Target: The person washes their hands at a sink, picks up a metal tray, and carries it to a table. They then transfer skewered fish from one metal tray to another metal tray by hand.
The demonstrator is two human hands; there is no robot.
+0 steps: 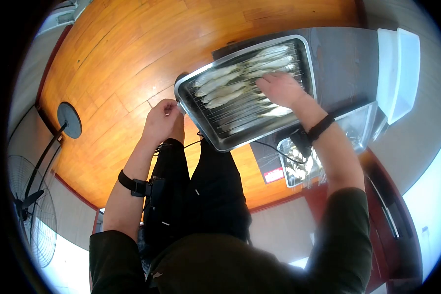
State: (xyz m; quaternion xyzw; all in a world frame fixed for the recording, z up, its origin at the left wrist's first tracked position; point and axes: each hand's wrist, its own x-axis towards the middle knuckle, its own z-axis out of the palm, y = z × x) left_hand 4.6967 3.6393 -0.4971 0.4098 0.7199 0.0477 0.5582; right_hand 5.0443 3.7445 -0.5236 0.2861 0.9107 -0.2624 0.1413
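Observation:
A deep metal tray (222,143) with a wire rack (235,115) inside it tilts in front of me. Several small silvery fish (226,94) lie in two rows on the rack, tails toward the middle. My right hand (281,89) reaches over the right row, its fingers bent together at a fish; the fingertips are partly hidden. Beside the tray's left corner, my left hand (162,120) is closed in a pinch. A tiny pale bit shows at its fingertips, too small to name.
The tray rests partly on a dark table (345,61). White plastic bins (399,73) stand at the table's right end. A smaller tray (290,184) of fish sits lower right, beside a metal container (360,125). A fan (32,210) stands at left.

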